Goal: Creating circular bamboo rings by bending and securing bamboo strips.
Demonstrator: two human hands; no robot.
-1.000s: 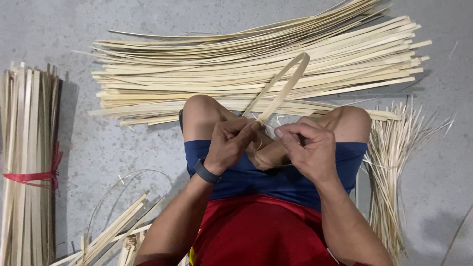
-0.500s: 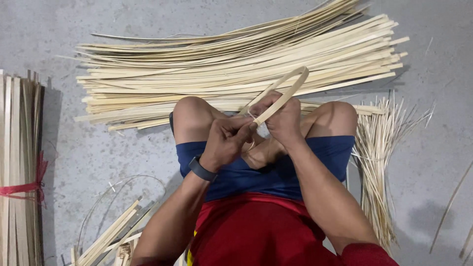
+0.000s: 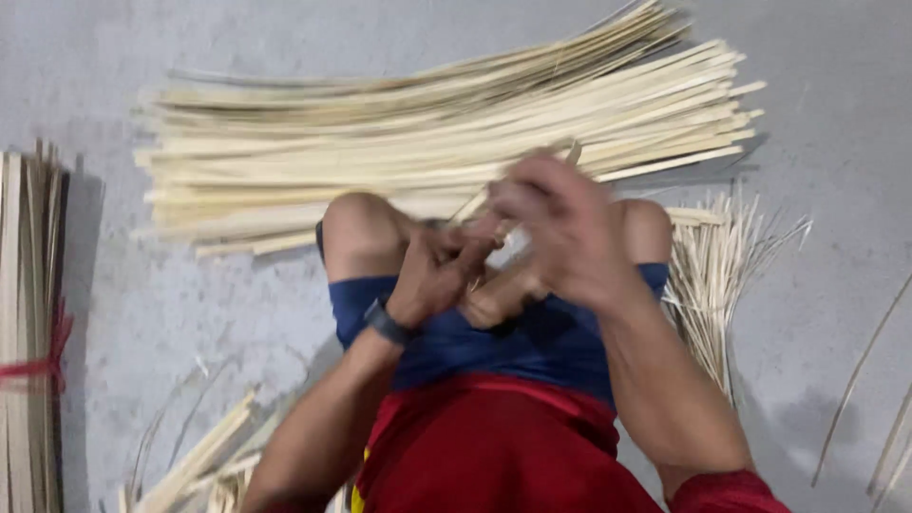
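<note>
A thin bamboo strip [image 3: 532,176] is being worked above the lap, between the raised knees. Only a short stretch is visible: a pale tip poking past the right hand [image 3: 560,237] near the far pile, plus a bit running down toward the left hand [image 3: 442,271]. The rest is hidden behind blurred fingers.

Grip state:
- Left hand: fingers curled and pressed together around the near end of the strip, wrist with a dark watch band [image 3: 388,323] angled in.
- Right hand: motion-blurred, fingers bent over the strip; whether it is pinched or only brushed cannot be told.

How the bend is judged best done:
- The near end should be kept anchored by the left hand, low and close to the knees, so the strip cannot twist.
- Pressure from the right hand should be spread along the flat face, not the edge; edge loading is likely to split a strip this thin.
- Curvature should be fed gradually; a sharp kink would probably crack the fibres.
- Hands should be kept close together so the free length stays short and controllable.

Surroundings: a large pile of long strips [image 3: 427,142] lies across the far floor, a tied bundle [image 3: 28,332] at the left, fine splints [image 3: 712,275] at the right, loose offcuts [image 3: 199,461] near left.
</note>
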